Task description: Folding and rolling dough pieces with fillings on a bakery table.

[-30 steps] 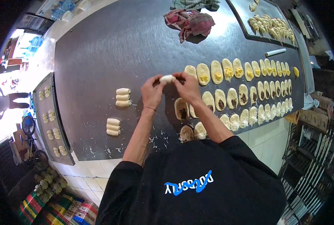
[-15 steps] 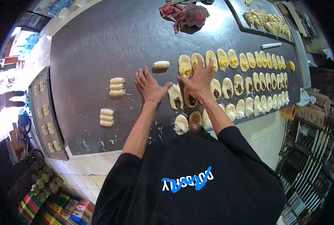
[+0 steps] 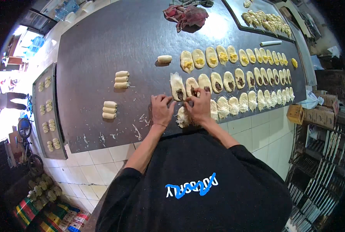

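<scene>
A flat oval dough piece [image 3: 176, 82] with dark filling near its close end lies at the left of the middle row. At its near edge, my left hand [image 3: 162, 110] has curled fingers, the thumb on the dough's left corner. From the other side, my right hand [image 3: 199, 106] pinches the near right corner; its fingers partly cover the neighbouring filled ovals. Below, a dough oval with white shreds [image 3: 182, 117] sits partly under my right hand. Above my hands, a rolled dough piece [image 3: 164, 59] lies by the row with yellow filling [image 3: 186, 62].
Two stacks of rolled dough [image 3: 121, 79] [image 3: 109, 110] lie on the dark table [image 3: 91, 50]. A tray with small rolls [image 3: 48, 116] stands at the left. At the far right are a tray of shaped dough [image 3: 267, 21], a white stick [image 3: 271, 43] and a reddish cloth [image 3: 186, 17].
Both hands have come nearer to me, from the rows' upper part to the near end of the leftmost dark-filled oval. Their spread fingers have curled in toward its edge.
</scene>
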Motion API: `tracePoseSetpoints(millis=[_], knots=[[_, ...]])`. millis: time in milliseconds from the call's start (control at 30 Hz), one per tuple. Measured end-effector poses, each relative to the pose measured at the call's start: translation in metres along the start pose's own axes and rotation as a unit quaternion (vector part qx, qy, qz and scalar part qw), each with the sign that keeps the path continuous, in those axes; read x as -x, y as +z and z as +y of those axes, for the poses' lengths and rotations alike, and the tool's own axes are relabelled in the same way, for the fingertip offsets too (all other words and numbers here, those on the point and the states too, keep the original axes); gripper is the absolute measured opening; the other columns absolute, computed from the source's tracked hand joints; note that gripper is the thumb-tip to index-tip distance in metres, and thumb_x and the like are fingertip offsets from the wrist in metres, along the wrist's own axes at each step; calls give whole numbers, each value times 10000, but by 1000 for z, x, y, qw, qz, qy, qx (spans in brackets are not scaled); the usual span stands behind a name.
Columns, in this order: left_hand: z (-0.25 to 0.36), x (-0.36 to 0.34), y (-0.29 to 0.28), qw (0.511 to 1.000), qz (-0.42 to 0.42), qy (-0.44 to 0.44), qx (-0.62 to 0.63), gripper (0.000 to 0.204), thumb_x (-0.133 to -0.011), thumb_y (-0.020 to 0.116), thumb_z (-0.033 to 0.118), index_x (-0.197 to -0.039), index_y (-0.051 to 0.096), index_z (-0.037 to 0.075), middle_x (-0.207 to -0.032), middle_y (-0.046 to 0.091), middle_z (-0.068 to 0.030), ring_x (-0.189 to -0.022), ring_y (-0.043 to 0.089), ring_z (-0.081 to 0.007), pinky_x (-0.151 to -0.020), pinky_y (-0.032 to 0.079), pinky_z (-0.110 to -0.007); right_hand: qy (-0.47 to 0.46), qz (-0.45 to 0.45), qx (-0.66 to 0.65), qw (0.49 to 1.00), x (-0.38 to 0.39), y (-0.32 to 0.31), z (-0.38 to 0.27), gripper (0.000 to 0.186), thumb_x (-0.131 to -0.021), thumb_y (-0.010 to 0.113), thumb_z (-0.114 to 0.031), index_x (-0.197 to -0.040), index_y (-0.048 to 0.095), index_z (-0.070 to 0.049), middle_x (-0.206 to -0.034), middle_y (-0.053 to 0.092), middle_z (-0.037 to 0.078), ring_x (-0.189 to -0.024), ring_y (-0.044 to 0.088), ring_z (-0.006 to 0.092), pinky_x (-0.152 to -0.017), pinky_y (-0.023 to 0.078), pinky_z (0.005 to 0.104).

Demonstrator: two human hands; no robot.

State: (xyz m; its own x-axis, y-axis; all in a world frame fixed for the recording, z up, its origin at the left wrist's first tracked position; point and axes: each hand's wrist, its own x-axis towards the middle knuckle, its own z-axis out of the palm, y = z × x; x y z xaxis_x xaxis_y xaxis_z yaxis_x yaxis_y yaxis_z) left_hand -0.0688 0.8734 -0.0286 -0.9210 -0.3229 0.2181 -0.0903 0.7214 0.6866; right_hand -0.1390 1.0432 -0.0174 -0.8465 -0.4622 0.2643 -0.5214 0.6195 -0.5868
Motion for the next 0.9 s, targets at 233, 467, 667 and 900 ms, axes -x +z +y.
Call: tracePoseSetpoints(millis=[233, 467, 667, 900], knots=[[9, -10, 26, 1000, 9, 8, -3, 99, -869, 660, 119, -936, 698, 57, -928, 631, -103, -974, 582, -323, -1059, 302, -590, -11, 82, 65, 994, -8, 22, 2, 159, -725, 763, -146, -839, 687, -66, -1174, 491, 202, -1095, 449, 377, -922, 382, 473], [-3, -4, 30, 997, 12, 64, 29, 118, -874, 638, 128, -970, 678, 74, -967, 631, -83, -982, 587, -298, -1086, 298, -571, -14, 72, -17, 997, -9, 22, 1, 150, -742, 745, -99, -886, 713, -77, -1205, 481, 192, -1107, 450, 383, -925, 380, 472], [-5, 23, 7, 990, -42, 132, -8, 71, -843, 672, 153, -873, 680, 88, -882, 628, -51, -942, 598, -278, -1103, 289, -552, -104, 8, -29, 994, 22, 4, 8, 145, -733, 745, -133, -837, 685, -53, -1169, 495, 185, -1090, 456, 363, -927, 381, 461], [3, -44, 11, 988, -35, 5, -153, 243, -834, 685, 304, -726, 658, 89, -862, 636, -95, -873, 578, -306, -887, 387, -467, -16, -1, 37, 999, -56, 7, 16, 195, -743, 781, -258, -741, 699, -81, -1118, 525, 197, -1059, 462, 361, -903, 372, 449]])
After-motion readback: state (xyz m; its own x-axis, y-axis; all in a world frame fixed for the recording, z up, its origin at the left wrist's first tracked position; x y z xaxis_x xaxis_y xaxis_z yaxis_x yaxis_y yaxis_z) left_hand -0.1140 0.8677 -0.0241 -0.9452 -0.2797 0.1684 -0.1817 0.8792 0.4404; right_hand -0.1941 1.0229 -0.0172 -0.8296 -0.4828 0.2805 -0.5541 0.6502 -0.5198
